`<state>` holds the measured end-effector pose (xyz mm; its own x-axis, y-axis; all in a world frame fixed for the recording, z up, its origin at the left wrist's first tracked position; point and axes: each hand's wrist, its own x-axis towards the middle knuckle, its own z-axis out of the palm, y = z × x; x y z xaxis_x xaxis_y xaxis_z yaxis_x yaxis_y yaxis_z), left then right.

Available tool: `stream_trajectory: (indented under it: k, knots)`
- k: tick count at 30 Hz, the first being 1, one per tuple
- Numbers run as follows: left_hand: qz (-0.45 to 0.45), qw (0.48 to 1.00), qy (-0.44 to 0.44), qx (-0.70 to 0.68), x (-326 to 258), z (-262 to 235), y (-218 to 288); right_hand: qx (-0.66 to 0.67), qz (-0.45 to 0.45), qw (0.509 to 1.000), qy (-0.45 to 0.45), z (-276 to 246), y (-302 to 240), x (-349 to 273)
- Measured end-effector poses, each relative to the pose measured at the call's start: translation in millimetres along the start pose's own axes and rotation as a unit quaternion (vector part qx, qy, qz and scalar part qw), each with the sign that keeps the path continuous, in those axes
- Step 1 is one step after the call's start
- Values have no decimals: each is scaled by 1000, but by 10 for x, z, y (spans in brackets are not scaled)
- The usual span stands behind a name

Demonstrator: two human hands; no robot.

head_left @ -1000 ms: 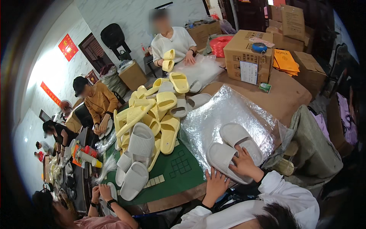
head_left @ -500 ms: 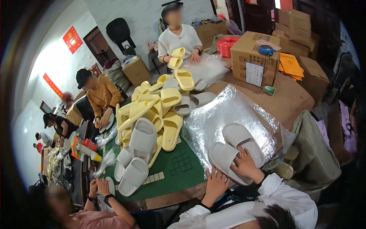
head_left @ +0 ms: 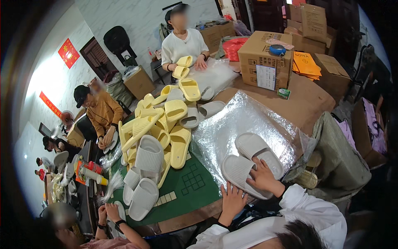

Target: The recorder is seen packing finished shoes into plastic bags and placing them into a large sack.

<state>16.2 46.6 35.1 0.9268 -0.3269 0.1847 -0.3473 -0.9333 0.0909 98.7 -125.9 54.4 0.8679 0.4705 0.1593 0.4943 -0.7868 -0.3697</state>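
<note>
Both hands on the grey slippers
Left hand (head_left: 232, 198) and right hand (head_left: 261, 176) lie flat, fingers spread, gripping nothing, on slippers (head_left: 242, 166) atop plastic bags (head_left: 236, 120)

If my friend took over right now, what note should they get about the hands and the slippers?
Left hand: open, flat on the near edge of the clear plastic bag.
Right hand: open, fingers resting on the pair of grey slippers.
The pair lies side by side on top of the bag, not inside it.
Beside it, a heap of yellow slippers and more grey slippers sit on the green mat.
Done: one pair laid out on the bag.
Left: that pair is unbagged; the heap is loose.
</note>
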Motion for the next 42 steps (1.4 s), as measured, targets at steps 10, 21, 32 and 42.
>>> stream_trajectory:
  k: [10,21,32,42]
  knots:
    - [-5,1000,7,-9,8,31,11,-1,-2,1000,3,12,17,5]
    - [11,1000,-14,-12,1,-15,-12,3,-1,1000,23,29,4,-21]
    - [34,999,5,-5,25,-55,-60,104,-18,991,-83,-107,89,354]
    - [153,986,41,-58,254,-187,-268,480,-108,868,61,-838,37,24]
